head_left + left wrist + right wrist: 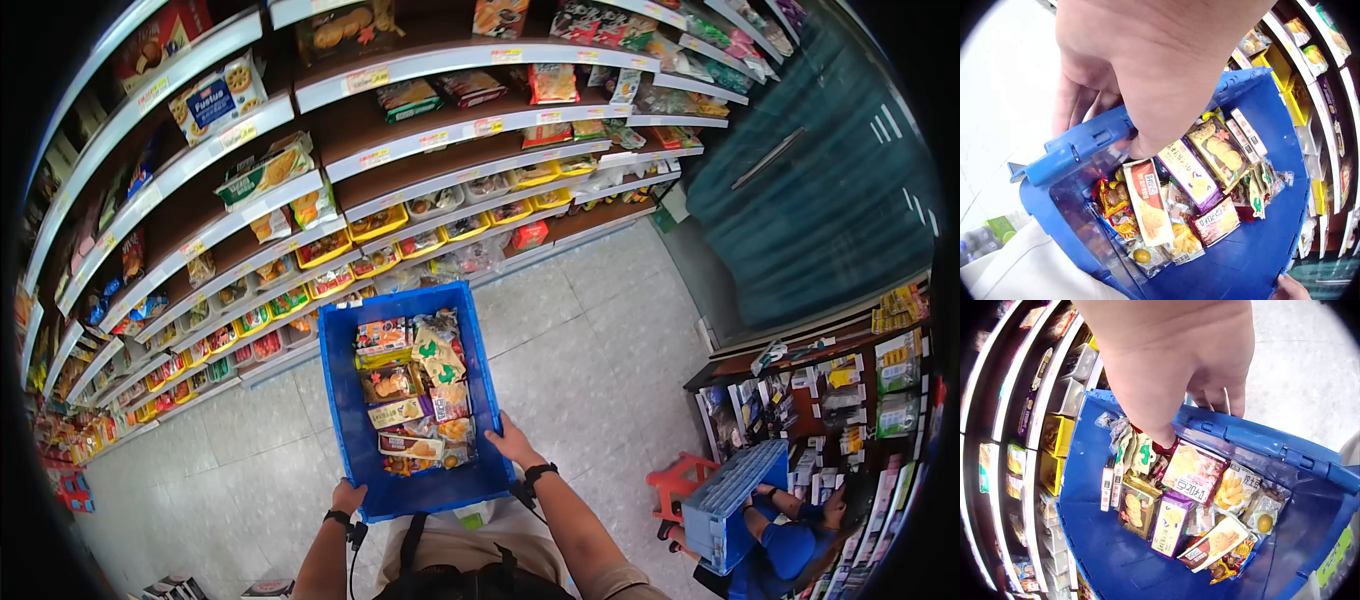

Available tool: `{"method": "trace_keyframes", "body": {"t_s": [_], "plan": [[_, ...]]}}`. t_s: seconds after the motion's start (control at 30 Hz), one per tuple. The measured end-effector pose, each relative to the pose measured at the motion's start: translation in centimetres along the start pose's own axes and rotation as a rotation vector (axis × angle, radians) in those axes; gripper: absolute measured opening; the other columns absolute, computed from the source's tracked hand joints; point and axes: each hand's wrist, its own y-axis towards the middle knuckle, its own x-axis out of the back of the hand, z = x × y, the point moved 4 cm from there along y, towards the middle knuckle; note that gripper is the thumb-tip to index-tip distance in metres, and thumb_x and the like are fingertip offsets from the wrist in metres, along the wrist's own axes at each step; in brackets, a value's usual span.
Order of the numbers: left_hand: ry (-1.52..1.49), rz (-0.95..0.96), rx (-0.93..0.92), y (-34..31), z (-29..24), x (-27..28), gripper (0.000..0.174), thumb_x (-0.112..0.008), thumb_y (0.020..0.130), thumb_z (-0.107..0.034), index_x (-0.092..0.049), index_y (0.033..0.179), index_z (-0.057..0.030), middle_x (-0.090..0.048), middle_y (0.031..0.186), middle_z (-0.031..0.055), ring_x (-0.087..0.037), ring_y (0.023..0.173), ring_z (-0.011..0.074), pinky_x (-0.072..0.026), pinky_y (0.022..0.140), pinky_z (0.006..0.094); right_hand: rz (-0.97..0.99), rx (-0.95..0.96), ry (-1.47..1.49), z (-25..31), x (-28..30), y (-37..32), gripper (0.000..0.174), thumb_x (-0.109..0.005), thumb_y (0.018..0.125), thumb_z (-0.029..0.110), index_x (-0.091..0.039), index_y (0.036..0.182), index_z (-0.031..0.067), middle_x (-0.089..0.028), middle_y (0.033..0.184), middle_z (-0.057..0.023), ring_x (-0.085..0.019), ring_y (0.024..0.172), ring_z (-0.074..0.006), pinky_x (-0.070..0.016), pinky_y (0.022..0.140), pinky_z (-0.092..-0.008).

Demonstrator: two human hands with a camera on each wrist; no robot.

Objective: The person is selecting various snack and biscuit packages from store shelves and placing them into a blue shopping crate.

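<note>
A blue plastic crate (483, 380) hangs in front of the person's body, gripped by both hands. The left hand (348, 497) holds its near left corner, thumb inside the wall and fingers outside. On the right side wall, the right hand (514, 444) grips the rim the same way. Packaged snacks lie inside: a purple-edged biscuit box (1189, 177), a brown-and-white biscuit pack (1149, 203), a gold cookie pack (1138, 507), a pink-and-white pack (1194, 472) and green-printed pouches (436, 355). Both wrists wear dark straps.
Long curved shelves (430, 140) of snacks and yellow bins (380, 221) run ahead and left. Grey tiled floor (590, 350) lies to the right. At the lower right, a person in blue (790, 545) sits with another blue crate (735, 500) beside a red stool (683, 482). A teal curtain (800, 190) hangs behind.
</note>
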Motion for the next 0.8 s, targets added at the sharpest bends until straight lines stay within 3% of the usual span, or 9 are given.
{"method": "trace_keyframes", "body": {"t_s": [0.1, 0.17, 0.3, 0.37, 0.47, 0.53, 0.6, 0.67, 0.8], "plan": [[-0.007, -0.137, 0.104, -3.1, -6.5, 2.1, 0.058, -0.065, 0.074, -0.023, -0.043, 0.117, 0.0084, -0.062, 0.105, 0.027, -0.06, 0.102, 0.0424, -0.0485, 0.087, 0.0464, 0.006, 0.12, 0.0, -0.7, -0.1, -1.1, 0.084, -0.064, 0.087, 0.036, -0.021, 0.145, -0.0059, -0.041, 0.14, -0.0299, -0.044, 0.13, -0.0373, -0.035, 0.108, -0.0371], [0.269, -0.706, -0.019, -5.6, -12.4, 3.1, 0.053, -0.063, 0.073, -0.017, -0.044, 0.117, 0.0048, -0.055, 0.112, 0.0243, -0.053, 0.106, 0.0404, -0.0447, 0.09, 0.0467, 0.071, 0.107, 0.096, -0.7, 0.0, -1.5, 0.085, -0.064, 0.087, 0.036, -0.019, 0.146, -0.0061, -0.035, 0.145, -0.0276, -0.037, 0.135, -0.0352, -0.0293, 0.112, -0.0355], [0.178, -0.564, -0.528, -9.5, -25.7, -2.6, 0.052, -0.064, 0.072, -0.015, -0.044, 0.115, 0.0048, -0.048, 0.109, 0.0243, -0.049, 0.104, 0.0419, -0.0423, 0.089, 0.0458, 0.245, 0.217, 0.105, -2.7, 0.5, -0.4, 0.084, -0.064, 0.087, 0.04, -0.023, 0.146, -0.0033, -0.036, 0.146, -0.0264, -0.038, 0.134, -0.0337, -0.0316, 0.11, -0.0359], [0.047, -0.451, -0.55, -11.6, -32.3, -6.6, 0.057, -0.067, 0.073, -0.019, -0.043, 0.118, 0.0059, -0.048, 0.11, 0.0257, -0.049, 0.105, 0.0442, -0.0431, 0.088, 0.0476, 0.355, 0.165, 0.18, -2.2, 4.4, -1.9, 0.071, -0.063, 0.088, 0.04, -0.037, 0.141, -0.0013, -0.052, 0.133, -0.0239, -0.054, 0.12, -0.0323, -0.0439, 0.098, -0.0368], [0.075, -0.386, -0.338, -12.0, -38.1, -13.0, 0.067, -0.07, 0.072, -0.026, -0.038, 0.121, 0.0053, -0.048, 0.11, 0.0255, -0.052, 0.105, 0.0419, -0.0467, 0.089, 0.0468, 0.315, 0.236, 0.178, -6.0, 12.0, -3.1, 0.047, -0.061, 0.091, 0.036, -0.052, 0.127, 0.007, -0.065, 0.114, -0.0183, -0.063, 0.105, -0.0303, -0.0496, 0.089, -0.0365], [0.122, -0.363, -0.175, -9.4, -36.6, -18.3, 0.079, -0.072, 0.071, -0.032, -0.03, 0.127, 0.0055, -0.048, 0.114, 0.0273, -0.054, 0.107, 0.039, -0.0489, 0.087, 0.0458, 0.285, 0.137, 0.225, -11.7, 17.6, -4.0, 0.037, -0.06, 0.093, 0.028, -0.054, 0.122, 0.0054, -0.066, 0.105, -0.0134, -0.064, 0.097, -0.0201, -0.0521, 0.08, -0.0322], [0.196, -0.297, -0.049, -9.1, -37.0, -19.3, 0.091, -0.072, 0.073, -0.03, -0.02, 0.137, 0.0081, -0.061, 0.104, 0.0253, -0.065, 0.089, 0.0381, -0.0541, 0.076, 0.0452, 0.208, 0.091, 0.367, -19.4, 23.8, -4.5, 0.026, -0.059, 0.094, 0.019, -0.057, 0.114, 0.0026, -0.066, 0.099, -0.0104, -0.065, 0.092, -0.017, -0.0539, 0.076, -0.0304], [0.241, -0.248, 0.067, -9.2, -37.4, -18.6, 0.071, -0.066, 0.081, -0.024, -0.029, 0.133, 0.0061, -0.067, 0.095, 0.0179, -0.069, 0.081, 0.0332, -0.0562, 0.072, 0.0402, 0.066, -0.016, 0.475, -26.7, 30.6, -5.2, 0.019, -0.057, 0.094, 0.014, -0.058, 0.108, 0.0004, -0.065, 0.095, -0.0095, -0.065, 0.088, -0.0172, -0.0555, 0.073, -0.0325], [0.216, -0.178, 0.169, -5.9, -34.7, -19.2, 0.051, -0.063, 0.08, -0.019, -0.045, 0.122, 0.0036, -0.066, 0.104, 0.0206, -0.065, 0.098, 0.036, -0.0528, 0.085, 0.0431, -0.295, -0.011, 0.383, -32.8, 42.5, -5.1, 0.016, -0.054, 0.093, 0.011, -0.059, 0.104, 0.0007, -0.066, 0.086, -0.0109, -0.065, 0.077, -0.0175, -0.0551, 0.069, -0.0312]]}}
